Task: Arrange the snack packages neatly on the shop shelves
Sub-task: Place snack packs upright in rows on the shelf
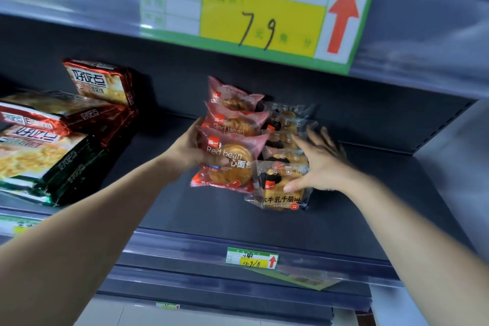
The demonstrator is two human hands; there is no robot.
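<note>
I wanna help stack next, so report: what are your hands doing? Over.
Left hand grips front pink plastic red-bean bread packet. Right hand touches front clear plastic toast packet. Nothing blocking.

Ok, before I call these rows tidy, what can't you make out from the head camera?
Head view only:
The clear toast packs: the right hand covers the row's rear, so no count.
Its fingers: motion blur; contact with rear packs unclear.
The left hand: most fingers hidden behind the red bean packs.
The biscuit bags: cut by the left edge.
The small price tag: too small to read.
</note>
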